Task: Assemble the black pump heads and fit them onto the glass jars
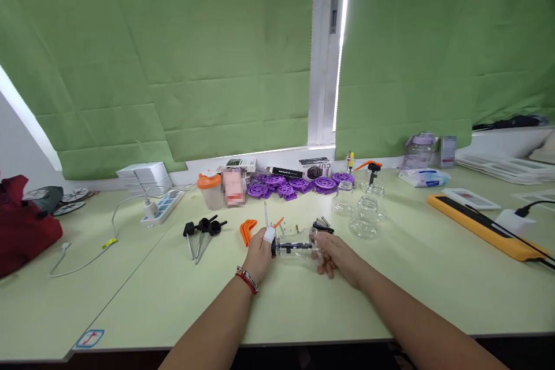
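A clear glass jar (299,237) lies sideways between my two hands, a black rod (292,248) showing inside it. My left hand (258,257), with white wrapping on the thumb, is closed round a black end piece at the jar's left end. A thin metal shaft (266,214) sticks up beside that thumb. Curled about the jar's right end are the fingers of my right hand (340,255). Just beyond lie a spring (322,222) and small loose bits. Orange crank-shaped pieces (247,232) are left of my left hand.
Several black parts with metal shafts (203,230) lie left. Purple wheel-like pieces (284,185) are heaped along the back. Glass jars (365,221) stand right of centre, one assembled with an orange handle (367,165). A power strip (163,208) and a yellow-black bar (485,225) flank the table.
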### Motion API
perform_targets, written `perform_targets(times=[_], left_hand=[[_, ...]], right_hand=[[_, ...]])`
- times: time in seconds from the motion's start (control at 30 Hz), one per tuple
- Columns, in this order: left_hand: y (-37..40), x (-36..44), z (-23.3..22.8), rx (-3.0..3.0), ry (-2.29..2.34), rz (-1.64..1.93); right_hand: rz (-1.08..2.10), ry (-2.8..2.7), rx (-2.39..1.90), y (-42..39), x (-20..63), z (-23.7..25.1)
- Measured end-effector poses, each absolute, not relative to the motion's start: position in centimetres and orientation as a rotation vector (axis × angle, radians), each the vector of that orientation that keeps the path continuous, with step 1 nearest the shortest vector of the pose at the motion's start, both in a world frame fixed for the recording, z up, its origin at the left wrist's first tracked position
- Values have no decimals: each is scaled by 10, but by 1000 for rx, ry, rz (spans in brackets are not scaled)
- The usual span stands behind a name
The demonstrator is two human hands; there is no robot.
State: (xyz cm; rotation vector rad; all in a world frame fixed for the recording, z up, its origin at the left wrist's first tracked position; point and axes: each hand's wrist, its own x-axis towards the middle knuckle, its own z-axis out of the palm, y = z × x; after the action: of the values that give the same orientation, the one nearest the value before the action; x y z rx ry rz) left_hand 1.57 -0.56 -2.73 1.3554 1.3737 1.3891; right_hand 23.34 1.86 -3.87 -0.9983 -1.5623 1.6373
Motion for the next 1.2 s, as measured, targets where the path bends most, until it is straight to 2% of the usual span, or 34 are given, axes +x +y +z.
perform_targets(times=[0.17,0.4,0.6,0.8,0.87,1.07,1.2], left_hand=[[-4,14,-28,1335,1373,1322],[-7,15,-28,1490,1337,1347],[-8,16,-17,1228,1388,1264],[-9,16,-19,1408,1358,1384],[-9,16,-19,1401,1353,1366],[-8,12,-16,1186,1366,1243],[-6,7,-18,1085,1376,1124]], right_hand=[[1402,-1665,-733,18,242,-40],[1650,-1607,-846,18,239,-43],[1235,-1797,-654,13,241,-38],[1566,-1643,-805,10,238,-38],[1453,-1733,-824,7,238,-36],[784,-2040,-764,1,239,-35],[524,-2159,-658,3,238,-41]])
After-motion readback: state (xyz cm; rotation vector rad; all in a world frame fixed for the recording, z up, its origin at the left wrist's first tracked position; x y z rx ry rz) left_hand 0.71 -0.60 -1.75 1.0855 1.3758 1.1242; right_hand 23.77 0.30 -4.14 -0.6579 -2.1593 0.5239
